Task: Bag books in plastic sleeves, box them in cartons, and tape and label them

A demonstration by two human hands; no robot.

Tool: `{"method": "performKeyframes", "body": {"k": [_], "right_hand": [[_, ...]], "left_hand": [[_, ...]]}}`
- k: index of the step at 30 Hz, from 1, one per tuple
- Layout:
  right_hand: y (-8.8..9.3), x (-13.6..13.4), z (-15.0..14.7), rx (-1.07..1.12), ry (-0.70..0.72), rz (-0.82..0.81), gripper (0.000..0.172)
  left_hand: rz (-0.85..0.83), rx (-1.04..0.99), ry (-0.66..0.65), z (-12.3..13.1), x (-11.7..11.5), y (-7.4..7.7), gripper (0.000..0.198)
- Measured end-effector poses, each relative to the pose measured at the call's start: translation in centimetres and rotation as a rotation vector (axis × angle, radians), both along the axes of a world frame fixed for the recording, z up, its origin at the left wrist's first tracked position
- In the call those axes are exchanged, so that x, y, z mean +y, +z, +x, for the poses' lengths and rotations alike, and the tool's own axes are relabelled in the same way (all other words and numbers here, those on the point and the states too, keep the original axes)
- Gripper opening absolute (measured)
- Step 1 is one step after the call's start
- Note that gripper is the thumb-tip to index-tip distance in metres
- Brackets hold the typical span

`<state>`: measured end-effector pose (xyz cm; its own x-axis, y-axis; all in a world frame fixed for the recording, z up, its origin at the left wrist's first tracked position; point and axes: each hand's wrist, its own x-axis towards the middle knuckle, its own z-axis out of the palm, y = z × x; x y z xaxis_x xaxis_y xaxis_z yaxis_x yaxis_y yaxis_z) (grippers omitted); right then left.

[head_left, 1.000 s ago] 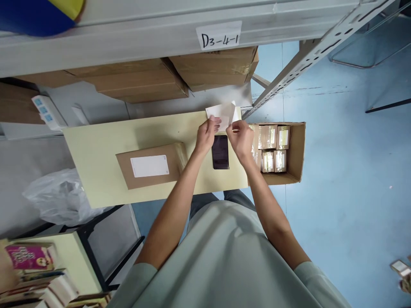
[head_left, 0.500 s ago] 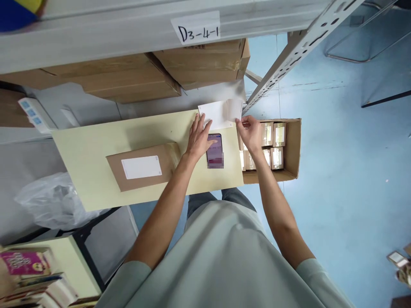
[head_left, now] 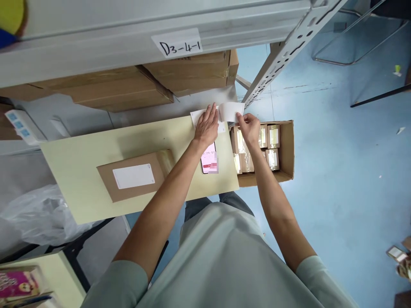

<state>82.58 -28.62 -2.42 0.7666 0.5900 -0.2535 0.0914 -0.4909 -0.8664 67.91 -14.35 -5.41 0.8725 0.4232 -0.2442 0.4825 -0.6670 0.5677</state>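
Observation:
My left hand (head_left: pixel 207 125) lies flat with its fingers stretched over a white label sheet (head_left: pixel 221 127) at the table's back right corner. Between thumb and fingertips, my right hand (head_left: pixel 250 129) pinches the lifted end of a curled white label (head_left: pixel 230 112), which rises from the sheet. Just below my left hand lies a phone (head_left: pixel 208 160) with a lit pink screen, partly covered by my wrist. To the left, a brown cardboard box (head_left: pixel 160 164) with a white label on top rests on the pale yellow table (head_left: pixel 80 158).
An open carton (head_left: pixel 287 149) holding several small taped boxes stands beside the table's right end. Grey shelving (head_left: pixel 105 51) with large cartons (head_left: pixel 192 70) runs along the back. A clear plastic bag (head_left: pixel 35 214) lies at the left, and a book (head_left: pixel 19 283) at the lower left.
My left hand has slid right and up across the sheet. My right hand has lifted the label's end higher, so more of it curls up. The view has shifted slightly.

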Motion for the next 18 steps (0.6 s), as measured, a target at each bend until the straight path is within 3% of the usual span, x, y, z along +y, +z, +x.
{"method": "performKeyframes", "body": {"k": [5,12,18], "right_hand": [[-1.0,-1.4,0.3,0.099,-0.155,0.057,0.055],[-0.8,-3.6,-0.7,0.158,-0.146,0.055,0.048],[-2.6,-3.8,-1.8,0.32,-0.193,0.09,0.046]], "left_hand": [[-0.086,0.003,0.018,-0.5,-0.5,-0.6,0.071],[-0.071,0.047,0.043,-1.7,-2.9,0.8,0.073],[-0.035,0.112,0.02,-1.2,-3.8,1.3,0.076]]}}
